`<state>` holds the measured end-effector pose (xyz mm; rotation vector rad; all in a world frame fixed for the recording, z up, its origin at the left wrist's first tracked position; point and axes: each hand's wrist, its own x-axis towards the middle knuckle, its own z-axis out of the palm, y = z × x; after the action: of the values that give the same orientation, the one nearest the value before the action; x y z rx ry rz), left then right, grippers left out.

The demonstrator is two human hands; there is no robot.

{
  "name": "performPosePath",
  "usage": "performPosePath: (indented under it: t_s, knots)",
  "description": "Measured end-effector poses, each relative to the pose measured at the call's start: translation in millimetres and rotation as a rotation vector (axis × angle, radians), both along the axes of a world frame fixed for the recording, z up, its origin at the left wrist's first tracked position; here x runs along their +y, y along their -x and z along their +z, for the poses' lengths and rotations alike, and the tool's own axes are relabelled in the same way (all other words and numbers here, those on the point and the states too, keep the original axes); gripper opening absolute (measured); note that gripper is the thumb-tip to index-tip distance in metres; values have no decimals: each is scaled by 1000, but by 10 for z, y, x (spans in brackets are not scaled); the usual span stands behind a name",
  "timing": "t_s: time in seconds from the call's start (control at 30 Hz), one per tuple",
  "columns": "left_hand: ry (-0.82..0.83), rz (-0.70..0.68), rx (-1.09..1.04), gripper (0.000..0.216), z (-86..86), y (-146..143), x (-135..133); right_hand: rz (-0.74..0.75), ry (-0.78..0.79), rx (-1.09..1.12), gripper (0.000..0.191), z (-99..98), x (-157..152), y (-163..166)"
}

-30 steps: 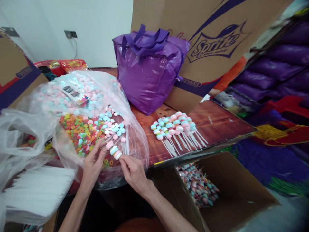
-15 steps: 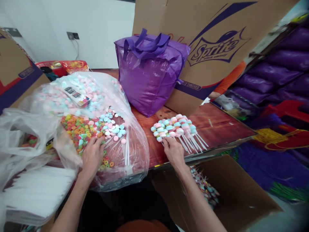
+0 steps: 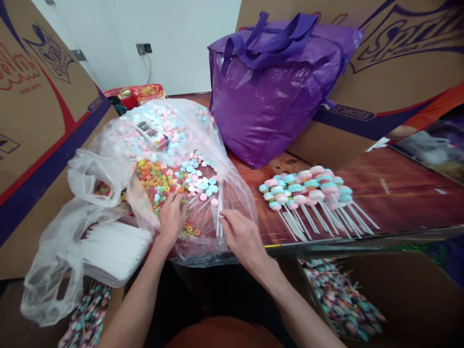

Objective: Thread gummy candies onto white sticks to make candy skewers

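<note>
My left hand (image 3: 173, 213) rests at the near edge of a pile of colourful gummy rings (image 3: 155, 176), fingers bent together; what the fingertips hold, if anything, is hidden. My right hand (image 3: 241, 234) has its thumb and forefinger closed on a white stick (image 3: 220, 205), among a few lying on the clear plastic sheet. Pink, white and blue marshmallows (image 3: 205, 184) lie loose just beyond both hands. To the right, rows of marshmallow skewers (image 3: 308, 188) lie on the table, sticks pointing towards me.
A big clear bag of marshmallows (image 3: 123, 135) lies behind the rings, a small printed packet on top. Further back stands a purple bag (image 3: 268, 96) between cardboard boxes (image 3: 409, 63). White sticks (image 3: 116, 246) fill a pack at left. Below right, an open box (image 3: 409, 290) holds wrapped candy sticks.
My right hand has left the laid-out skewers and moved left to the white sticks. My left hand stays at the gummy rings. The whole view has turned to the left.
</note>
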<state>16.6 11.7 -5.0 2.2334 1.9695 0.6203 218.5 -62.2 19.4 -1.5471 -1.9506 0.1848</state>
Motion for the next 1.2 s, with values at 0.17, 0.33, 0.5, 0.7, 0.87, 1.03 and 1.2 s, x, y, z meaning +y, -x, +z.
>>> performPosePath:
  t_s: [0.17, 0.33, 0.5, 0.7, 0.87, 1.03, 1.2]
  knots:
    - [-3, 24, 8, 25, 28, -63, -43, -250, 483, -316, 17, -41, 117, 323]
    - [15, -113, 3, 24, 122, -354, 4, -331, 609, -306, 20, 72, 146, 285]
    - [124, -146, 33, 17, 90, -582, 138, -327, 651, -188, 26, 71, 178, 217]
    - [62, -158, -219, 19, -10, -509, 235, -316, 641, -100, 23, 22, 180, 132]
    - [48, -298, -367, 20, 11, -562, 338, -349, 600, -215, 19, 10, 173, 217]
    - [103, -330, -334, 23, 24, -670, 361, -345, 639, -176, 22, 23, 192, 211]
    - [106, -302, -359, 25, -60, -591, 285, -278, 524, 97, 19, -69, 86, 37]
